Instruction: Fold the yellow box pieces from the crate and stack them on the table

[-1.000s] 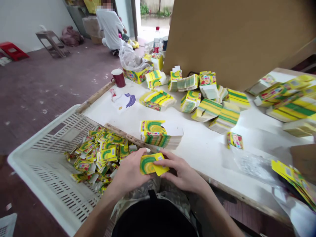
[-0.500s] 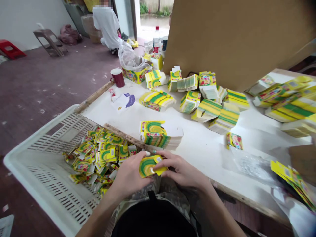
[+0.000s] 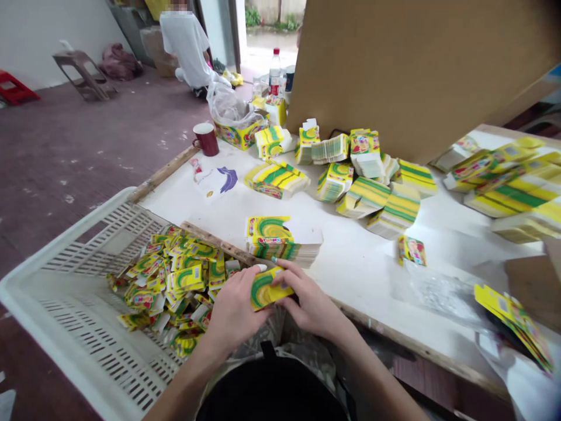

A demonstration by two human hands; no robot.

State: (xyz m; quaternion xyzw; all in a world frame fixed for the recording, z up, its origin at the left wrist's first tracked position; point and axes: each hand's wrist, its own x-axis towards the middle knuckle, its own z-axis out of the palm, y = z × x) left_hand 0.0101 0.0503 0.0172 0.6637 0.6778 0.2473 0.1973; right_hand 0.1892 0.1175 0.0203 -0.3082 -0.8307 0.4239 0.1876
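Between my two hands is a small yellow and green crayon box (image 3: 266,290), held in front of my body just off the table's near edge. My left hand (image 3: 234,301) is closed round its left end. The fingers and thumb of my right hand (image 3: 302,295) pinch its right end. Just beyond my hands, a stack of flat printed cartons (image 3: 284,240) lies on the white table (image 3: 350,275). To the left of my left hand, a heap of small yellow boxes (image 3: 186,278) fills part of a white plastic crate (image 3: 56,280).
Bundles of flat cartons (image 3: 366,193) lie across the table's far side, with more bundles (image 3: 517,187) at the right. A maroon mug (image 3: 205,140) stands at the far left corner. Beyond it, a person in a white shirt (image 3: 184,49) is low near the doorway.
The right end of the crayon box stood out as an open flap; now it lies in line with the box under my right fingers. My hands stay in nearly the same place.
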